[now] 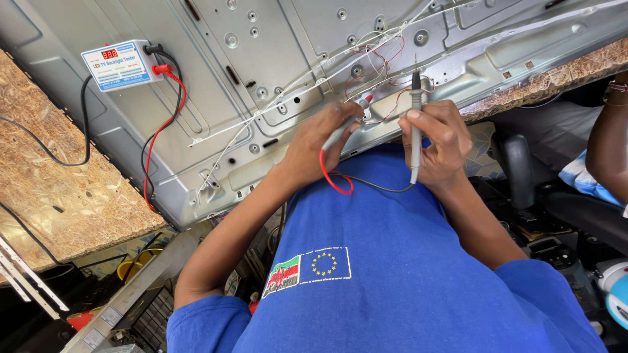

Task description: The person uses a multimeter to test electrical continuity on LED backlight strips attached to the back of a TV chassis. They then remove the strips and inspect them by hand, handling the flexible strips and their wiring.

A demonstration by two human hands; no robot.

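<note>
Head view: I am probing the wiring on the grey metal back panel [275, 59] that lies across the chipboard tabletop [72, 189]. My left hand [314, 140] is closed around the red-tipped probe [347, 127], whose tip rests near a small connector at the panel's near edge. My right hand [437, 140] is clamped on the black probe [415, 124], held upright with its point just above the same spot. I judge the step to be getting both tips onto the contacts. The next move calls for a steady, fine placement of the black tip without letting the two tips touch each other.

A tangle of thin red and white wires [383, 59] crowds that spot and could snag a tip. A white strip [261, 124] runs slantwise across the panel. The small blue-and-white tester box [121, 64] sits well apart at the far left, its red lead [171, 104] and black lead [85, 124] trailing off. Another person's arm [608, 150] shows at the right edge, clear of my work.
</note>
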